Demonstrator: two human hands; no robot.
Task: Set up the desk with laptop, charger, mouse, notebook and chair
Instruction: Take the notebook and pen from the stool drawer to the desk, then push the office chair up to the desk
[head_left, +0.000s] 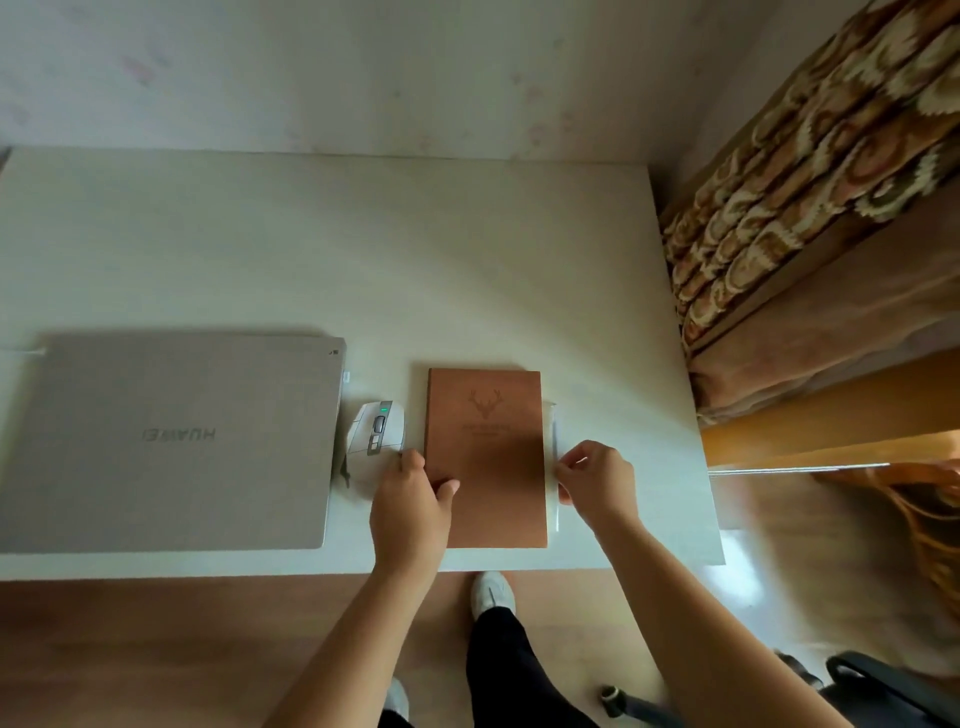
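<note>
A: How far along is the setup?

B: The closed laptop (171, 441) lies on the desk (415, 260), the mouse (375, 430) just right of it, then the notebook (485, 457).

A: And the hands?

B: The left hand (410, 506) pinches the notebook's left edge; the right hand (597, 483) pinches a white pen (554, 441) at the notebook's right edge.

A: What's left?

B: Judging by this, the chair (852, 680), well right of the laptop on the floor, isn't pulled in. A white cable (23, 353) meets the laptop's far left corner; no charger brick shows.

Soft, dim warm daylight is thrown from the right; glare is seen on the floor (748, 577) there. Edges are bowed by wide-angle distortion. Slight blur is noted overall; shadows are faint.
</note>
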